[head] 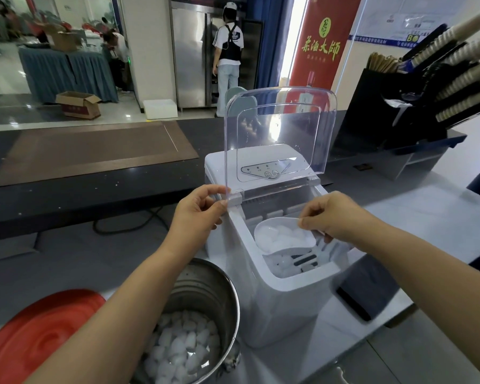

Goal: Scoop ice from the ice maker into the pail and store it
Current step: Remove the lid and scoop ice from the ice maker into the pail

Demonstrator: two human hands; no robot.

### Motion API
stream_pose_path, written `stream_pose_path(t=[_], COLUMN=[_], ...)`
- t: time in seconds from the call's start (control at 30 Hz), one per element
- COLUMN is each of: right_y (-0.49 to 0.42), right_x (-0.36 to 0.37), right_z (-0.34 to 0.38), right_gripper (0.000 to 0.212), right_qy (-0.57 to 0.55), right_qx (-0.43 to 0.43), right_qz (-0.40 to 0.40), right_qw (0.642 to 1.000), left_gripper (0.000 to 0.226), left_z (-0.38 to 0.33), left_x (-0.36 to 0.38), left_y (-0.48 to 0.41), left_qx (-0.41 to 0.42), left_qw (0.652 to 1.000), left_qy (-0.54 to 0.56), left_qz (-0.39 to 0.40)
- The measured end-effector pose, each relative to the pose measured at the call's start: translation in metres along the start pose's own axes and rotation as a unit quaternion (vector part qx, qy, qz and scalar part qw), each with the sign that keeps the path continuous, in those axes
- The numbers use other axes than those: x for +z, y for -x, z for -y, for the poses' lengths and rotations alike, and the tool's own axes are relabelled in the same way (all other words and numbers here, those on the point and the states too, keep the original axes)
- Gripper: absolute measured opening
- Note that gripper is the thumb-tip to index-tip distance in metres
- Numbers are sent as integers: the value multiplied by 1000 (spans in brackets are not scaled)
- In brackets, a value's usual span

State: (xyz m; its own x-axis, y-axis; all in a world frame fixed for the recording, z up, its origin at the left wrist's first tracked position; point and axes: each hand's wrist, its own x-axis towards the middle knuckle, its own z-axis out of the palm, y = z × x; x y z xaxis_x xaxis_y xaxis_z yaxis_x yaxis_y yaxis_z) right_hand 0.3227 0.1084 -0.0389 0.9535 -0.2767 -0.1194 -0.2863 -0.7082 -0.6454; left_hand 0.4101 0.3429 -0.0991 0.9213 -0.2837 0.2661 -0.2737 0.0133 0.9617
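A: Pail (pixel 205 295) nearest, at bottom centre: steel, roughly half full of ice (pixel 183 347), partly under the left forearm. Red lid (pixel 39 342) flat on the desk (pixel 399 356) at lower left, just beside it.

B: And the hands?

A: Left hand (pixel 197 212) pinching the lower left corner of the clear cover (pixel 277 128), propping it upright over the ice maker (pixel 283 309). Right hand (pixel 333 214) pinching the right end of the scoop (pixel 283 236), fingertips only. Scoop loaded, just above the open bin at mid-frame.

B: Weak point, then?

A: That fingertip pinch, probably. Heaped load, grip far out at one end: easy to let it roll and shed cubes over the maker's front wall onto the desk.

B: Route to the pail?

A: Down and left, across the maker's rim and toward the left forearm. Likely to bump the arm or pour short unless lifted clear first.

B: Cover?

A: Held only at the corner. Could swing down onto the right wrist if released early. Cannot tell about standing up unaided.

B: Anything else?

A: Looks wet at the bottom edge of the desk; worse with stray cubes. Storing not yet possible with the pail uncovered.
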Motion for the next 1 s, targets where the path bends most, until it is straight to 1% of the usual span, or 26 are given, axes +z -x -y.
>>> stream_pose_path(t=[0.07,0.17,0.3,0.43,0.57,0.67,0.77,0.87,0.93,1.0], right_y=[7,19,34,47,55,61,65,67,65,63], right_x=[-2,-4,3,27,59,83,109,140,159,176], right_z=[9,24,52,76,92,98,100,101,102,104], right_gripper=[21,20,20,18,17,18,18,13,9,12], right_qy=[-16,-39,-48,-33,19,67,165,238,272,286], right_qx=[0,-7,-22,-27,-28,-54,-84,-109,-113,-103], right_qz=[-19,-30,-12,11,14,9,6,26,48,68], right_qw=[1000,999,999,999,999,996,983,965,954,950], left_gripper=[27,25,23,19,20,20,21,21,21,21], left_z=[-1,-3,-7,-9,-9,-9,-10,-9,-9,-8], left_x=[-4,-14,-34,-57,-78,-94,-106,-115,-119,-123], left_y=[5,11,17,23,30,36,42,49,52,54], left_qx=[-4,-7,-13,-21,-22,-25,-28,-28,-29,-27], left_qw=[1000,1000,999,999,997,997,997,998,998,998], left_qy=[2,-8,-13,-24,-46,-54,-50,-42,-40,-39], left_qz=[4,-9,-28,-41,-49,-49,-50,-42,-40,-40])
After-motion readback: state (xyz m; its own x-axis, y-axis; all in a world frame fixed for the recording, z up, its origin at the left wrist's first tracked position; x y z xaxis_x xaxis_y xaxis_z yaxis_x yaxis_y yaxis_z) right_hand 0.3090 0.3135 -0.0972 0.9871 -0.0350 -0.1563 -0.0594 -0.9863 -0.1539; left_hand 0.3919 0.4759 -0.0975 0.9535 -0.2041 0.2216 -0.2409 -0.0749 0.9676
